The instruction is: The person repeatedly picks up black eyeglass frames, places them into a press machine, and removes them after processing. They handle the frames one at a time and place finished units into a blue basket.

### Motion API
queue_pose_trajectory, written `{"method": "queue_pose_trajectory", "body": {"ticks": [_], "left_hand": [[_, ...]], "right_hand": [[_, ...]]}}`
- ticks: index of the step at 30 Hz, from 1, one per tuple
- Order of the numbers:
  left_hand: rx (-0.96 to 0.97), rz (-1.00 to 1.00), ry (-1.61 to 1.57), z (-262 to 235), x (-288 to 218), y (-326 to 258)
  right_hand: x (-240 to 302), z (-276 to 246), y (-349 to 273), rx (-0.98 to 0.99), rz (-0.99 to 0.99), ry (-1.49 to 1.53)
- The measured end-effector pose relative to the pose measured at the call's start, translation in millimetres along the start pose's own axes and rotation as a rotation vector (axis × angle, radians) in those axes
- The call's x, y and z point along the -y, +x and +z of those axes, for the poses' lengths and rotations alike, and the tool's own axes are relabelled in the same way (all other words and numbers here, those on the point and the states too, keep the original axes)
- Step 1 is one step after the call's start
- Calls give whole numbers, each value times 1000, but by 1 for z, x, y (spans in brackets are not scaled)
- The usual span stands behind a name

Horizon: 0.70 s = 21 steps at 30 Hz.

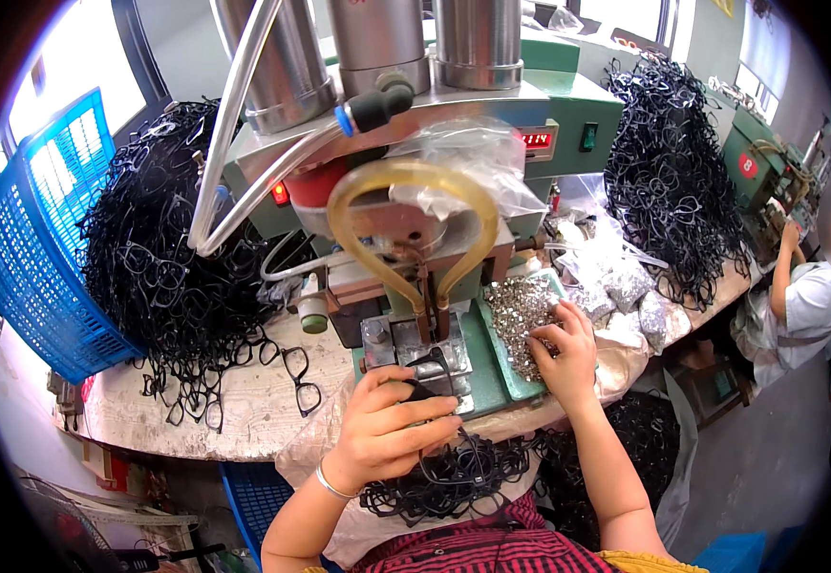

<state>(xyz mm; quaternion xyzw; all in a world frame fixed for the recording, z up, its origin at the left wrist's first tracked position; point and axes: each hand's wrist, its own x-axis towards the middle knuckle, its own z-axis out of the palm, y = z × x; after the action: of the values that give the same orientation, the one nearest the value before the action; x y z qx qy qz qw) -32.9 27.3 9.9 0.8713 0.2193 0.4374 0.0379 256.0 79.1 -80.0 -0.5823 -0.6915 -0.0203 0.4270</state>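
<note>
My left hand point(392, 430) is closed around a black eyeglass frame point(437, 374). It holds the frame at the metal fixture point(406, 336) of a press-like machine, just below two copper-coloured prongs point(432, 320). At the right, my right hand point(568, 358) reaches over a green tray point(519, 384) heaped with small shiny metal pieces point(521, 315). Its thumb and index finger are drawn together at the heap; whether a piece sits between them is too small to tell. More black eyeglass frames point(458, 473) lie in my lap below the left hand.
Large heaps of black frames stand left point(167, 239) and right point(669, 172) of the machine point(492, 95). A blue plastic basket point(48, 229) leans at the far left. Clear bags of metal pieces point(626, 282) lie beyond the tray. Another person point(807, 296) works at the right.
</note>
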Motion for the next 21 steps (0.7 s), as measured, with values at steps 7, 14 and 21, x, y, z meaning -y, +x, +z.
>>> {"method": "queue_pose_trajectory", "body": {"ticks": [7,14,21], "left_hand": [[-10,-26,2,0,-3,0],[-540,-635,346,24,0,-87],[-207,-1048,13,17,116,-112]], "right_hand": [[20,17,14,181,-254,-150],[15,7,3,-89,81,104],[34,15,5,-17,-5,-190]]}}
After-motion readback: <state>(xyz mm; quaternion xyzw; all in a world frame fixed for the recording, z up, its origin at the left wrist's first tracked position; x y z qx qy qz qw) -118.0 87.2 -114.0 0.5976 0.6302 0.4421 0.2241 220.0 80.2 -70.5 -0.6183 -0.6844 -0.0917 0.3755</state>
